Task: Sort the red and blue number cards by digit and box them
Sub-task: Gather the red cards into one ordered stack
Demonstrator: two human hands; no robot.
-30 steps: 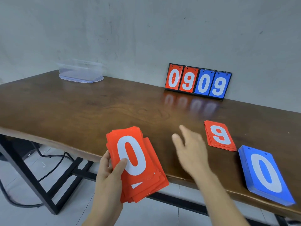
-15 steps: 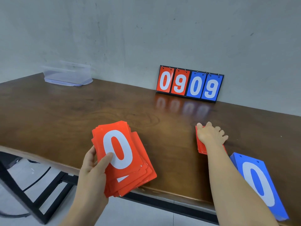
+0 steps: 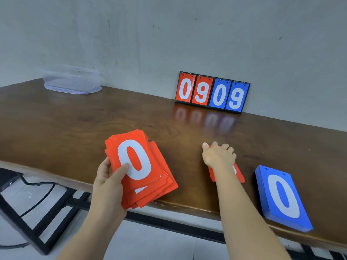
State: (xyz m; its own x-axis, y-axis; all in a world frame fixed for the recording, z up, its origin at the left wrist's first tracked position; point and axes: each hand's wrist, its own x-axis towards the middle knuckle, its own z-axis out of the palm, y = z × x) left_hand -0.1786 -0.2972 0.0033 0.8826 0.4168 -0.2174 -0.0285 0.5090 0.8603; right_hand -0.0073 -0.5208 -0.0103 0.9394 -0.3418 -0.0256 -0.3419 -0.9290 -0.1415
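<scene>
red cards in left hand, box apart.

One head-worn view looks forward and down (wide-angle), close above the left hand, the wall well beyond it.

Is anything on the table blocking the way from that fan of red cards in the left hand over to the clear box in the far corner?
Nothing visible does. The red cards in the left hand sit near the front edge, and the stretch of wooden table up to the clear plastic box at the far left is bare. The scoreboard stands off to the right.
</scene>
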